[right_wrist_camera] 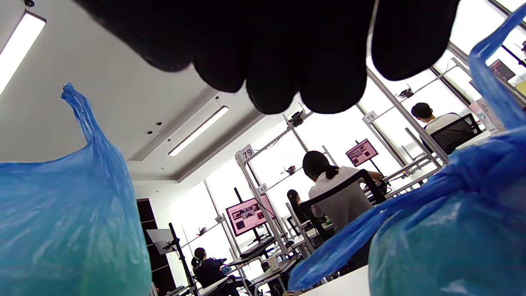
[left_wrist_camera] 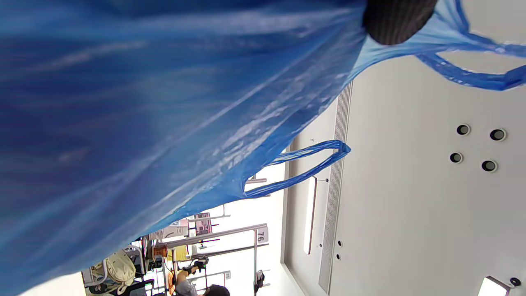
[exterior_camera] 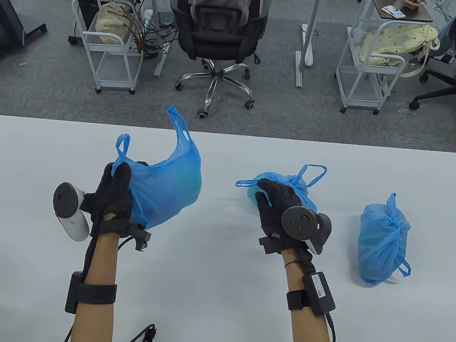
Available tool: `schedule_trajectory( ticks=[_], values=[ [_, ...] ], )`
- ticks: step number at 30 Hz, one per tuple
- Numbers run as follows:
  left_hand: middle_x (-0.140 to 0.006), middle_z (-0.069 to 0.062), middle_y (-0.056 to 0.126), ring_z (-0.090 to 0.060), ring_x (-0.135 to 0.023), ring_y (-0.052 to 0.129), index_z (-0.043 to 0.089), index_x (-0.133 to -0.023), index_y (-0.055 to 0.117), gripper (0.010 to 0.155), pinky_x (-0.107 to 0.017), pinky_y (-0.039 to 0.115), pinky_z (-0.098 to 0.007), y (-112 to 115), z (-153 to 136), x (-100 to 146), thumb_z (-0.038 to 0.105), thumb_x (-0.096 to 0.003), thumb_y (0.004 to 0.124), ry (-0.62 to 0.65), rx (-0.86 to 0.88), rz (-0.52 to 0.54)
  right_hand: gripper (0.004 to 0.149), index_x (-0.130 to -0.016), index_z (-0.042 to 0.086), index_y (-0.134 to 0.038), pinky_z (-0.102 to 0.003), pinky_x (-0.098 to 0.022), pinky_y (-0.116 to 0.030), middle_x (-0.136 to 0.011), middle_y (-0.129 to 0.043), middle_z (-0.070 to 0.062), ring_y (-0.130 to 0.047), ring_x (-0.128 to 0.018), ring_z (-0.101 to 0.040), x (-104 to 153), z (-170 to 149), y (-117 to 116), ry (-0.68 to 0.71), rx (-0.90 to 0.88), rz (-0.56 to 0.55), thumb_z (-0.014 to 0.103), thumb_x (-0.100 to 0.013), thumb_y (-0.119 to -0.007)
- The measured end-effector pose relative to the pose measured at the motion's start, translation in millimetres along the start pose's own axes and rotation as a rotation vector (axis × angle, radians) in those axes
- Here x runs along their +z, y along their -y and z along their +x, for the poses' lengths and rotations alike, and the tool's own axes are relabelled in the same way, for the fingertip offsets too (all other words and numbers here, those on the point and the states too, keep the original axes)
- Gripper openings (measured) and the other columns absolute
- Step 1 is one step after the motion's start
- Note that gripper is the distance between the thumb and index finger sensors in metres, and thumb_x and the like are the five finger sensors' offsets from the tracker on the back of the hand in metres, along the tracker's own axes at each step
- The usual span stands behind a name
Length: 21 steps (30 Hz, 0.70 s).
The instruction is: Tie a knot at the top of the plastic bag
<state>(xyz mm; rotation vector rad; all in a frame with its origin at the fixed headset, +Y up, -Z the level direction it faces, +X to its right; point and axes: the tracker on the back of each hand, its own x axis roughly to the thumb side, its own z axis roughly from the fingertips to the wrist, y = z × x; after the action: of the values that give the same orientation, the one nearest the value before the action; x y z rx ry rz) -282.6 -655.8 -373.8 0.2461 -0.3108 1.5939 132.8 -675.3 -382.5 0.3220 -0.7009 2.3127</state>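
Fingers (exterior_camera: 119, 173) pinch open bag (exterior_camera: 168, 182) near its handle (exterior_camera: 122, 145).

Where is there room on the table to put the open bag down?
Bare table lies between the two arms, and along the far left edge. It is crowded on the right, where the right hand rests on one bag beside the tied bag.

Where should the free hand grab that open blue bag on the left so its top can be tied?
Probably the far handle loop. It sticks up free above the open bag, while the left hand grips the near loop. Reach in from the right, over the table.
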Motion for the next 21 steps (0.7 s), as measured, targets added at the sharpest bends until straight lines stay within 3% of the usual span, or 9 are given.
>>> schedule_trajectory(
  ticks=[6, 10, 14, 16, 18, 21],
  values=[
    [-0.090, 0.018, 0.095, -0.012, -0.085, 0.101, 0.039, -0.076, 0.075, 0.033, -0.079, 0.070, -0.049, 28, 6, -4, 0.061, -0.0619, 0.054, 0.013, 0.034, -0.118, 0.050, -0.090, 0.016, -0.080, -0.062, -0.053, -0.075, -0.085, -0.089, -0.013, -0.092, -0.078, -0.041, -4, 4, 5, -0.016, -0.258, 0.010, 0.045, -0.049, -0.081],
    [-0.089, 0.017, 0.096, -0.013, -0.085, 0.101, 0.039, -0.075, 0.076, 0.033, -0.078, 0.070, -0.050, 44, 5, -7, 0.060, -0.0614, 0.055, 0.007, 0.065, -0.218, 0.063, -0.097, 0.014, -0.073, -0.066, -0.057, -0.069, -0.093, -0.082, -0.016, -0.084, -0.086, -0.045, -7, 6, 4, -0.029, -0.412, 0.075, 0.051, -0.048, -0.083],
    [-0.088, 0.016, 0.097, -0.015, -0.085, 0.101, 0.037, -0.075, 0.077, 0.033, -0.078, 0.068, -0.053, 60, 3, -9, 0.060, -0.0610, 0.057, -0.019, 0.113, -0.351, 0.087, -0.109, 0.011, -0.051, -0.075, -0.061, -0.055, -0.107, -0.061, -0.023, -0.064, -0.100, -0.052, -8, 6, 0, -0.043, -0.500, 0.202, 0.058, -0.045, -0.085],
    [-0.088, 0.015, 0.098, -0.015, -0.085, 0.102, 0.037, -0.074, 0.078, 0.033, -0.078, 0.069, -0.053, 68, 2, -10, 0.059, -0.0606, 0.058, -0.026, 0.127, -0.403, 0.097, -0.112, 0.010, -0.039, -0.078, -0.062, -0.047, -0.111, -0.048, -0.026, -0.051, -0.104, -0.055, -9, 8, -5, -0.042, -0.555, 0.333, 0.060, -0.044, -0.086],
    [-0.089, 0.015, 0.098, -0.016, -0.085, 0.101, 0.037, -0.074, 0.078, 0.033, -0.079, 0.068, -0.053, 75, 1, -10, 0.059, -0.0604, 0.059, -0.037, 0.140, -0.441, 0.102, -0.113, 0.011, -0.030, -0.079, -0.063, -0.041, -0.113, -0.038, -0.026, -0.041, -0.106, -0.056, -8, 9, -8, -0.051, -0.595, 0.381, 0.060, -0.045, -0.087],
    [-0.089, 0.013, 0.098, -0.018, -0.085, 0.101, 0.036, -0.074, 0.080, 0.033, -0.078, 0.068, -0.054, 84, -2, -10, 0.058, -0.0598, 0.061, -0.053, 0.147, -0.467, 0.098, -0.112, 0.011, -0.039, -0.079, -0.061, -0.049, -0.110, -0.055, -0.022, -0.057, -0.103, -0.052, -9, 9, -12, -0.063, -0.660, 0.330, 0.058, -0.043, -0.089]
  ],
)
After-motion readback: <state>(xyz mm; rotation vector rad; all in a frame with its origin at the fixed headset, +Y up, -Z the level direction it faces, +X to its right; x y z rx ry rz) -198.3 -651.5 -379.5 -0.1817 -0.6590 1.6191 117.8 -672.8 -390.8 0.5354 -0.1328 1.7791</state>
